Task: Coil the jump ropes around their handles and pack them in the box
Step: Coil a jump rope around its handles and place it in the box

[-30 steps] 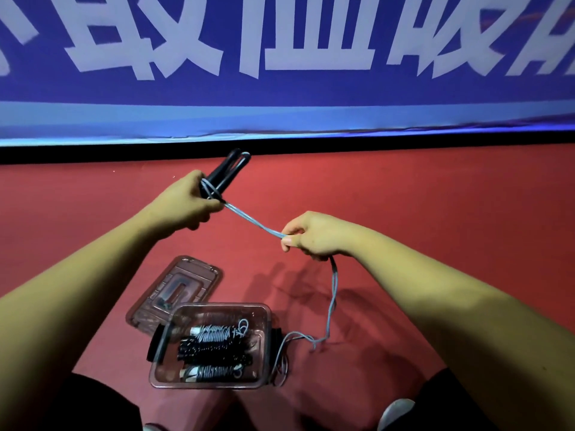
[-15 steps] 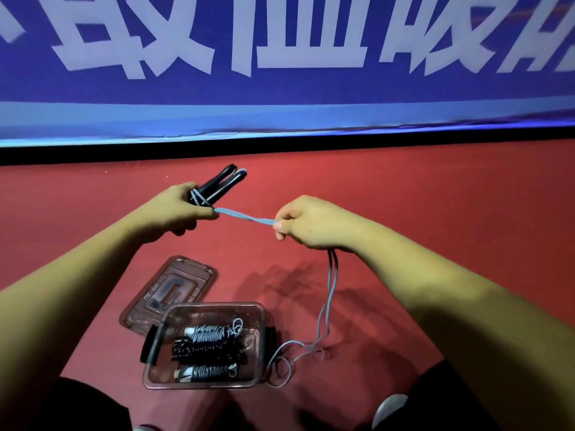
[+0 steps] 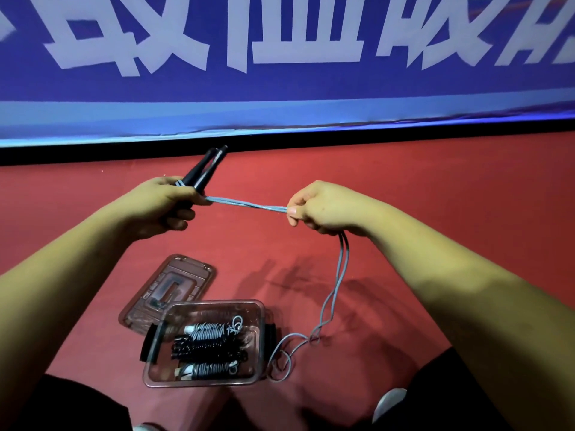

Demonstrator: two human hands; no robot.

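Box [image 3: 199, 382] below the hands holds three coiled ropes [image 3: 208, 349], lid [image 3: 174, 284] beside it. Fourth looks barely started: left hand [image 3: 158, 203] grips both handles [image 3: 207, 166], right hand [image 3: 320, 206] pinches blue rope [image 3: 245, 204] taut between them, slack trailing to the floor.

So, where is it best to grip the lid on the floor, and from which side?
Probably the far left rim of the lid, coming from the left: it lies flat on the floor, and the box crowds its near right corner.

light: dim, overhead
shadows: soft, on red floor [image 3: 404, 188] beneath arms
edges: wide-angle bend, banner [image 3: 280, 88] soft
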